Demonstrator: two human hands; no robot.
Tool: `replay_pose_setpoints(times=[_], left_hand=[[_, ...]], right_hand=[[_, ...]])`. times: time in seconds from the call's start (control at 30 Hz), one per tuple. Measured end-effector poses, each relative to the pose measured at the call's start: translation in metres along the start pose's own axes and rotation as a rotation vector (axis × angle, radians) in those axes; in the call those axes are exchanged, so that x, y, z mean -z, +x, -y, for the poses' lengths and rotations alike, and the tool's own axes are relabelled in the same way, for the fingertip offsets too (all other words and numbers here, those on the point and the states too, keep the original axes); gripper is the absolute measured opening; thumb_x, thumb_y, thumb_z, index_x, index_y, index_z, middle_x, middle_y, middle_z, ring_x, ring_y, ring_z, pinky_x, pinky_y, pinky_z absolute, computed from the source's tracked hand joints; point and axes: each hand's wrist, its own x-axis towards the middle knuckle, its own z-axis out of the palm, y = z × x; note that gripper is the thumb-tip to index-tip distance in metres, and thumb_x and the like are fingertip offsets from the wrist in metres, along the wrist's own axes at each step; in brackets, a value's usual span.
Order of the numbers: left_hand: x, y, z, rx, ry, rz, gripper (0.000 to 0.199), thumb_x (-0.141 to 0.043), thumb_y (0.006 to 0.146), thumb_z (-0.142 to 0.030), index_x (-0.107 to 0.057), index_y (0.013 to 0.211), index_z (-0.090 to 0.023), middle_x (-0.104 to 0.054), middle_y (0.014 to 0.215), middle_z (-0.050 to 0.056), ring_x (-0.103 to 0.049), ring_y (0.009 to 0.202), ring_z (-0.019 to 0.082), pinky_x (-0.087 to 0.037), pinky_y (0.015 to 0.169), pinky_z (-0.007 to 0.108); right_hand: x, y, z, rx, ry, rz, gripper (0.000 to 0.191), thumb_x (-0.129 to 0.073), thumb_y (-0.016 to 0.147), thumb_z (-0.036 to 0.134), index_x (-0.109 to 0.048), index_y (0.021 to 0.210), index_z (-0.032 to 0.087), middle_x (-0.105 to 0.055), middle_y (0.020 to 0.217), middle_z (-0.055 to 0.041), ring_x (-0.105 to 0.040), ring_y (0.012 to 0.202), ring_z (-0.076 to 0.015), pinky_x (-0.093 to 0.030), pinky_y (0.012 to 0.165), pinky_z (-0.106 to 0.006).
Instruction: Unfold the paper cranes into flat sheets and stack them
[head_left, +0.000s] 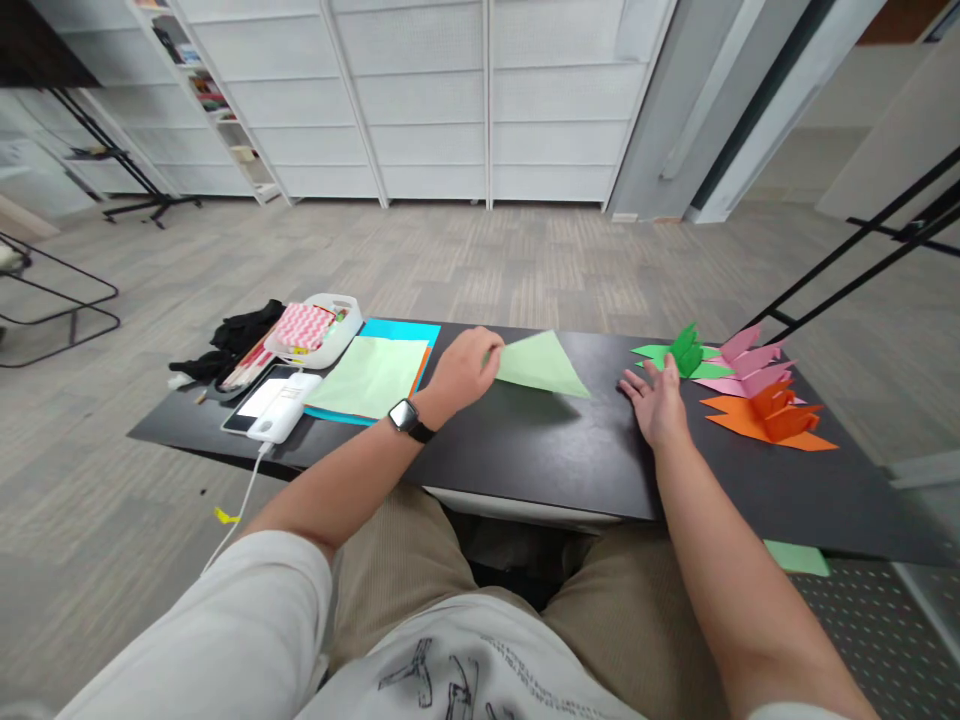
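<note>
My left hand [470, 368], with a watch on its wrist, pinches one corner of a pale green sheet of paper [544, 364]. That sheet is lifted and tilted, and its shadow falls on the black table [525, 450]. My right hand [658, 400] is open, palm partly up and fingers spread, right of the sheet and apart from it. Just beyond its fingertips sits a green folded paper flower [684, 354]. Farther right are pink folded paper flowers [752, 362] and an orange one [776, 415].
Left of my left hand lies a stack of coloured paper [371, 375], pale green on top. Beside it are a white power bank [283, 408] with a cable, a phone [259, 400], a white basket [339, 340] and a black cloth [240, 335].
</note>
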Motion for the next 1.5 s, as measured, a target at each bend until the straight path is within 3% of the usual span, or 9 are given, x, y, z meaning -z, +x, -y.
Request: replay_pose_setpoints(times=[0.2, 0.33, 0.43, 0.6, 0.8, 0.93, 1.1, 1.37, 1.5], left_hand=[[0.071, 0.0, 0.083, 0.593, -0.467, -0.453, 0.009, -0.063, 0.096, -0.024, -0.065, 0.101, -0.017, -0.068, 0.092, 0.004, -0.064, 0.087, 0.017, -0.05, 0.084, 0.028], [0.112, -0.043, 0.125, 0.897, -0.757, -0.77, 0.03, -0.069, 0.084, -0.015, -0.058, 0.111, -0.022, -0.065, 0.084, -0.002, -0.065, 0.077, 0.015, -0.053, 0.079, 0.025], [0.129, -0.087, 0.133, 1.06, -0.8, -0.888, 0.037, -0.069, 0.079, -0.01, -0.055, 0.11, -0.023, -0.066, 0.085, -0.003, -0.065, 0.073, 0.013, -0.057, 0.078, 0.027], [0.133, -0.15, 0.112, 1.158, -0.734, -0.73, 0.027, -0.072, 0.08, -0.016, -0.061, 0.104, -0.02, -0.063, 0.08, -0.002, -0.064, 0.069, 0.011, -0.061, 0.072, 0.027], [0.117, -0.186, 0.08, 1.251, -0.644, -0.49, 0.033, -0.078, 0.081, -0.017, -0.074, 0.113, -0.014, -0.069, 0.096, 0.006, -0.071, 0.082, 0.017, -0.064, 0.066, 0.028], [0.113, -0.194, 0.076, 1.257, -0.577, -0.484, 0.041, -0.079, 0.08, -0.018, -0.076, 0.121, -0.014, -0.069, 0.1, 0.008, -0.07, 0.075, 0.015, -0.055, 0.052, 0.021], [0.115, -0.194, 0.081, 1.319, -0.638, -0.564, 0.049, -0.078, 0.081, -0.017, -0.074, 0.13, -0.013, -0.069, 0.098, 0.008, -0.069, 0.074, 0.013, -0.056, 0.056, 0.021], [0.112, -0.188, 0.084, 1.288, -0.584, -0.372, 0.053, -0.08, 0.079, -0.019, -0.073, 0.131, -0.015, -0.069, 0.106, 0.008, -0.065, 0.07, 0.012, -0.052, 0.049, 0.021], [0.115, -0.191, 0.09, 1.235, -0.454, -0.315, 0.052, -0.083, 0.075, -0.022, -0.076, 0.126, -0.017, -0.068, 0.097, 0.004, -0.058, 0.061, 0.012, -0.048, 0.05, 0.023]], right_hand=[[-0.007, -0.008, 0.013, 0.004, 0.138, -0.032, 0.091, -0.064, 0.081, 0.081, -0.034, 0.161, 0.048, -0.057, 0.148, -0.0067, -0.07, 0.114, -0.024, -0.058, 0.103, -0.053], [-0.01, -0.01, 0.018, -0.014, 0.202, -0.028, 0.085, -0.073, 0.077, 0.077, -0.047, 0.151, 0.043, -0.063, 0.134, -0.0048, -0.07, 0.107, -0.0235, -0.059, 0.097, -0.049], [-0.009, -0.007, 0.018, -0.022, 0.221, -0.039, 0.083, -0.076, 0.076, 0.075, -0.049, 0.147, 0.041, -0.064, 0.133, -0.0048, -0.07, 0.105, -0.0237, -0.06, 0.094, -0.049], [-0.006, -0.003, 0.016, -0.034, 0.243, -0.044, 0.08, -0.078, 0.074, 0.073, -0.051, 0.143, 0.042, -0.066, 0.129, -0.0034, -0.071, 0.104, -0.0244, -0.06, 0.093, -0.05], [-0.005, -0.003, 0.019, -0.04, 0.254, -0.033, 0.071, -0.079, 0.076, 0.066, -0.053, 0.138, 0.043, -0.068, 0.126, -0.002, -0.073, 0.102, -0.0244, -0.058, 0.098, -0.056], [-0.005, -0.003, 0.019, -0.038, 0.232, -0.02, 0.07, -0.08, 0.075, 0.059, -0.053, 0.138, 0.043, -0.067, 0.127, -0.0024, -0.071, 0.104, -0.0253, -0.058, 0.098, -0.058], [-0.005, -0.003, 0.02, -0.041, 0.246, -0.01, 0.073, -0.083, 0.072, 0.055, -0.053, 0.137, 0.042, -0.067, 0.125, -0.0024, -0.071, 0.103, -0.0248, -0.059, 0.095, -0.054], [-0.008, -0.006, 0.026, -0.043, 0.232, -0.019, 0.071, -0.083, 0.071, 0.052, -0.054, 0.135, 0.041, -0.069, 0.123, -0.0017, -0.072, 0.101, -0.0239, -0.062, 0.093, -0.054], [-0.008, -0.005, 0.026, -0.043, 0.228, -0.013, 0.069, -0.082, 0.072, 0.051, -0.054, 0.134, 0.041, -0.069, 0.121, -0.0019, -0.072, 0.1, -0.0238, -0.062, 0.09, -0.053]])
